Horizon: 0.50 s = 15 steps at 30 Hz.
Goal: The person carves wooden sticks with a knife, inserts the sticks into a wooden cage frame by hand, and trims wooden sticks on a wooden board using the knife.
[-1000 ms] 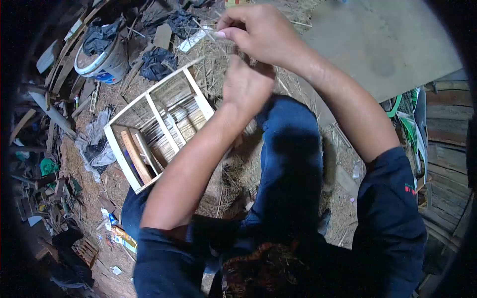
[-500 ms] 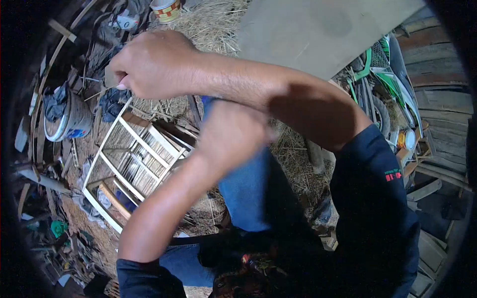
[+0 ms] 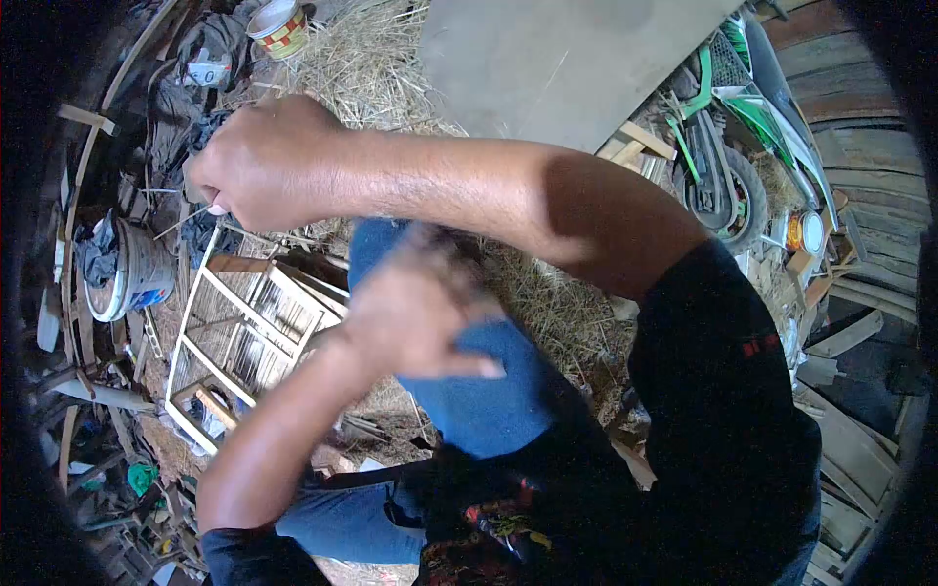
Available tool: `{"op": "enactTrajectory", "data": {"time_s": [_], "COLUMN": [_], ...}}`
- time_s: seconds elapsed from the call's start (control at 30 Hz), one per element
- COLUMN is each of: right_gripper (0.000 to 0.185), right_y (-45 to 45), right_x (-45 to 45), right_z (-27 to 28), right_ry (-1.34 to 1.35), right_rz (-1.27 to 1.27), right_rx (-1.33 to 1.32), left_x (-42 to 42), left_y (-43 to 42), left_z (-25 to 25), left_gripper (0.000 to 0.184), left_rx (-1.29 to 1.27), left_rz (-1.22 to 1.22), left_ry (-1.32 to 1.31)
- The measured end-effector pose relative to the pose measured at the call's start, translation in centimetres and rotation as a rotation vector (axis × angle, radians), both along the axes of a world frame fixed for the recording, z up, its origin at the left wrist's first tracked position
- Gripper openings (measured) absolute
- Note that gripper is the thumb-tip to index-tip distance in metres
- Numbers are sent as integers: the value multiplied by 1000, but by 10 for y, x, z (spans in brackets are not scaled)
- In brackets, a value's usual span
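My right hand (image 3: 266,164) is closed at the upper left, its fist pinching a thin stick (image 3: 181,223) that points down and left. Beneath my right forearm, my left hand (image 3: 415,313) is over my knee, blurred by motion, its thumb stretched out and its fingers apart. Nothing can be made out in it. A light wooden frame cage (image 3: 234,327) with thin slats stands left of my left hand, tilted, partly hidden by my left forearm.
A bucket (image 3: 137,278) with black plastic stands at the left. A patterned tub (image 3: 278,29) sits on straw at the top. A large flat sheet (image 3: 547,68) is at the top centre. Right of it is a green and white motorcycle (image 3: 728,166).
The view has swung right. My right hand has moved left across my body with the thin stick. My left hand has come apart from it, and its thumb is now stretched out.
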State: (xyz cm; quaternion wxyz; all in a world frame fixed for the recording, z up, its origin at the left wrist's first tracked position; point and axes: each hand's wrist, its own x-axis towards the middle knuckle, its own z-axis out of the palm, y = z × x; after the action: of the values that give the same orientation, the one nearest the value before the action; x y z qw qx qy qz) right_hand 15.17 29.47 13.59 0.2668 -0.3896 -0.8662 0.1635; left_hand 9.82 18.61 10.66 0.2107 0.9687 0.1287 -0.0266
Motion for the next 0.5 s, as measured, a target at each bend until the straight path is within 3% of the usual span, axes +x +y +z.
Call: {"op": "enactTrajectory", "data": {"time_s": [0.03, 0.07, 0.1, 0.17, 0.2, 0.23, 0.3, 0.33, 0.43, 0.5], "right_gripper": [15, 15, 15, 14, 15, 15, 14, 14, 14, 17], "right_y": [-1, -5, -5, -4, -4, -4, -3, -4, -7, -4], "right_x": [4, 5, 5, 7, 7, 2, -8, -13, -39, -60], "right_z": [1, 1, 1, -1, 1, -1, -8, -8, -14, -26], "right_ry": [-7, -11, 0, 39, 40, 54, 54, 81, 51, 81], "right_rz": [-7, -10, -3, -6, 1, 13, -8, 31, 55, 92], "right_rx": [-11, -24, -14, 52, -43, -39, -14, -68, -82, -87], "left_x": [-11, -32, -60, -43, -35, -27, -30, -34, -67, -110], "left_y": [24, 60, 110, 54, 26, 2, -37, -35, -11, -3], "left_z": [11, 12, 13, -2, -9, -4, -34, -37, -35, -40], "left_gripper": [45, 45, 47, 47, 49, 58, 60, 60, 52, 43], "left_rx": [-4, -10, -296, -49, 95, 170, 211, 219, 367, 418], "left_rz": [248, 249, 471, 423, 410, 173, -179, -161, 480, 744], "left_ry": [346, 359, 165, -122, -254, -332, -325, -310, -247, 6]}}
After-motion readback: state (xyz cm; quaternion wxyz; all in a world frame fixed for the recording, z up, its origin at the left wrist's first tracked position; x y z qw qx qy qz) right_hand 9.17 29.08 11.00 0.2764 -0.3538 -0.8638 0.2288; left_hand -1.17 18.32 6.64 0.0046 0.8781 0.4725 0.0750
